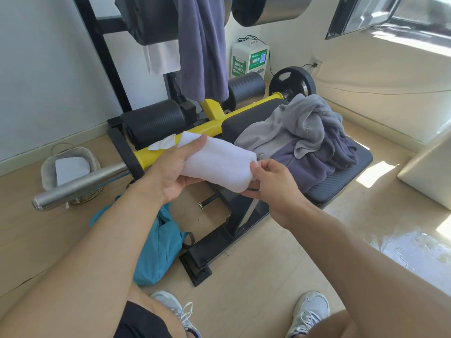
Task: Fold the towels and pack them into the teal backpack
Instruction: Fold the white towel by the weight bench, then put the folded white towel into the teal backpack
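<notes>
White towel (217, 162), folded into a thick oblong bundle, sits in the air between your two hands. Long axis runs from upper left, beyond your left thumb, down to lower right, where it meets your right fingertips. A care label (163, 142) sticks out of the upper-left end, past your left hand.

Left hand (170, 172): palm up under the bundle, fingers curled beneath it, thumb laid over the top. It grips the towel's left half.

Right hand (273, 186): fingers and thumb pinch the lower-right end of the towel; the rest of that hand lies below and to the right of the bundle.

Teal backpack (156, 247) lies slumped on the floor, below your left forearm and well apart from the towel. You cannot tell from this view whether its mouth is open.

Beyond your right hand, on the black bench pad (341, 184), a loose heap: a grey towel (292, 128) on top of a purple-blue towel (317, 164), both unfolded. Farther off, above your left hand, another purple towel (202, 47) hangs from the rack. To the left of your left hand, a grey basket (47, 169) on the floor holds a white folded cloth (70, 168).
</notes>
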`<state>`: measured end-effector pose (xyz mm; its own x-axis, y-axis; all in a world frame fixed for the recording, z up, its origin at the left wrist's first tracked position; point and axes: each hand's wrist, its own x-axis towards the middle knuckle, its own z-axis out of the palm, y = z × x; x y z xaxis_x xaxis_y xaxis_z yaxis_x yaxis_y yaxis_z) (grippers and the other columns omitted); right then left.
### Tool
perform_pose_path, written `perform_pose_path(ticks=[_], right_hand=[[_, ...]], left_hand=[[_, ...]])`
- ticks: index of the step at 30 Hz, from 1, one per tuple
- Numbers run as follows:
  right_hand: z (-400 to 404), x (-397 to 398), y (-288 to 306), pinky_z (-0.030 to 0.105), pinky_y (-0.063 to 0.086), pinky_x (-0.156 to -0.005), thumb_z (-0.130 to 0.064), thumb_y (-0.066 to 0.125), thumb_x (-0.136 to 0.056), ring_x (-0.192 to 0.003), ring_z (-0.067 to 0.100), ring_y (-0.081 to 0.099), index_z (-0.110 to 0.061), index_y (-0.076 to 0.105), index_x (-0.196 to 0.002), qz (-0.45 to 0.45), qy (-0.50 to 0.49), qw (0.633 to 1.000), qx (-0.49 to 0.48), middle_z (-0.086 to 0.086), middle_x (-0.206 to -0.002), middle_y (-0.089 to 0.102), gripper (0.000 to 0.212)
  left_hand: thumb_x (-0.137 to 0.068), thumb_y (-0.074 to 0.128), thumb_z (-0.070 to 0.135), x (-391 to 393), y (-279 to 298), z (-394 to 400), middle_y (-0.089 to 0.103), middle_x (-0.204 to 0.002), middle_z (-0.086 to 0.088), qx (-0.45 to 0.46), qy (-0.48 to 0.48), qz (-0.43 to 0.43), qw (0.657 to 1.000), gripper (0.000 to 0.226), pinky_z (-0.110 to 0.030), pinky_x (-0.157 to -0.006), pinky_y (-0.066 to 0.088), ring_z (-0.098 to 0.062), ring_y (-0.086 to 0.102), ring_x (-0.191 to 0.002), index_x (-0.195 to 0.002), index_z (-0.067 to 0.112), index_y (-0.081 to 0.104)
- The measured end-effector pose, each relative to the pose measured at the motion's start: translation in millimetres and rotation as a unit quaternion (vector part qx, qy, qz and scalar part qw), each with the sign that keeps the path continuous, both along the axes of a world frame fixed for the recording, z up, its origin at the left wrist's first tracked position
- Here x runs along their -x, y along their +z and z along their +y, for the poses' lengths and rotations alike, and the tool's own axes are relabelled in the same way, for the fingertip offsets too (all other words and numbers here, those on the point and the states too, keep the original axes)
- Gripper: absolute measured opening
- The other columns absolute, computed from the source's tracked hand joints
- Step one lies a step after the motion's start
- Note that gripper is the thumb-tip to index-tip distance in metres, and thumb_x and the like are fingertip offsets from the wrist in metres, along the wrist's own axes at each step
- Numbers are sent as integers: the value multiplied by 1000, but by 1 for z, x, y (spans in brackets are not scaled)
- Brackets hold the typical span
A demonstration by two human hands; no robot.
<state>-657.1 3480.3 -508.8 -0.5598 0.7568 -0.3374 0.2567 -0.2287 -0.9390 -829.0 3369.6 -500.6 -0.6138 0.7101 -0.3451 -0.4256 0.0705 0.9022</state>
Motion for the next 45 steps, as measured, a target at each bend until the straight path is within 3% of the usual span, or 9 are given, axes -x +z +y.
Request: perform_pose_path(ticks=[4,11,15,24,28,31,35,38,45], right_hand=[[3,-7,-4,27,56,-79,-24,52,-104,-99,13,69,-23,53,-120,-72,23,986,-148,-8,-115,66,16],[-12,8,-2,28,42,-104,-80,59,-74,-138,8,47,-49,7,-158,-75,284,935,-198,-15,-160,38,104],[-17,24,-19,39,57,-96,-74,59,-84,-112,12,66,-48,13,-157,-96,308,926,-195,-10,-136,61,91],[-45,88,-38,34,55,-89,-45,58,-100,-109,13,62,-35,40,-149,-100,322,902,-269,-14,-118,61,53],[-46,119,-44,36,52,-93,-44,57,-100,-108,15,58,-32,38,-151,-160,377,865,-289,-11,-119,57,55],[-36,139,-45,39,48,-101,-41,62,-98,-118,19,56,-31,39,-151,-222,458,801,-315,-5,-129,59,59],[-22,164,-52,44,46,-106,-33,67,-95,-127,26,54,-27,43,-150,-395,584,600,-379,0,-137,56,60],[-26,173,-60,38,46,-103,-32,65,-98,-127,29,55,-17,45,-150,-456,594,528,-402,6,-140,56,58],[-35,171,-149,41,51,-99,-42,71,-91,-114,30,60,-13,53,-141,-419,543,664,-295,8,-128,63,61]], left_hand=[[-75,85,44,10,-11,-5,71,-115,-9,104,-12,158,982,57,-50,-87,61,-29,69,-106,-119,14,64],[-73,81,60,10,-14,-15,76,-105,-9,47,-219,221,949,41,-48,-81,60,-31,74,-97,-99,29,74],[-59,66,90,16,-23,-14,73,-85,5,73,-153,275,946,64,-38,-72,56,-19,70,-80,-81,30,75],[-77,79,60,59,-45,-27,50,-60,8,166,31,277,946,52,-18,-51,38,-10,48,-57,-58,19,54],[-71,78,69,79,-65,-42,62,-69,2,215,74,253,940,51,-32,-64,46,-18,57,-70,-59,21,64],[-74,74,70,92,-80,-50,65,-71,4,251,89,250,931,52,-36,-76,53,-20,62,-78,-63,20,69],[-86,65,59,111,-93,-56,76,-78,0,273,122,213,930,48,-47,-86,61,-23,68,-75,-76,13,74],[-90,64,40,114,-94,-49,78,-89,-5,291,115,216,925,28,-45,-86,62,-24,64,-75,-79,16,71],[-101,57,21,104,-99,-81,70,-113,-10,431,-40,251,866,30,-41,-84,55,-26,65,-97,-120,-1,67]])
